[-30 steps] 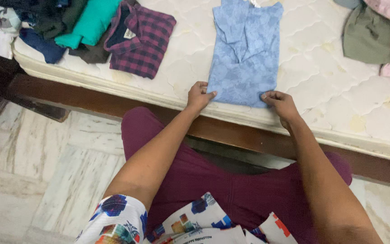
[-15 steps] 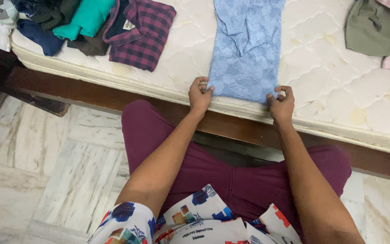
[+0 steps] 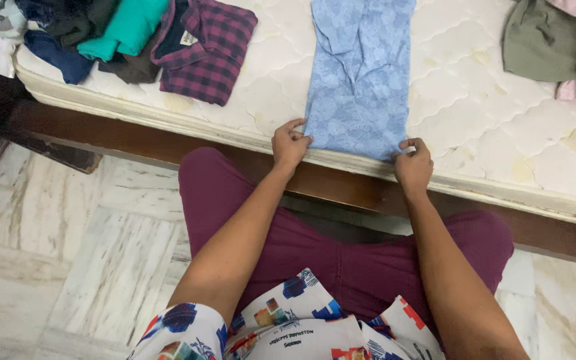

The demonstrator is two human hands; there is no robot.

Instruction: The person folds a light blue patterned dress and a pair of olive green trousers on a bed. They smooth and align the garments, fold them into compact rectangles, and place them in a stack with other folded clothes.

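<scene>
At the far left of the mattress [image 3: 475, 133] lies a heap of clothes [image 3: 68, 33], then a plaid shirt [image 3: 205, 50]. The left hand [image 3: 290, 145] pinches the near left corner of the folded blue garment [image 3: 358, 80] at the mattress edge; the right hand [image 3: 413, 163] pinches its right corner. An olive garment [image 3: 545, 43] lies far right.

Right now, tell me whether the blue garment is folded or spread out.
Partly folded: the blue garment lies as a narrow strip, sides turned in, on the mattress; both hands pinch its near corners.
</scene>
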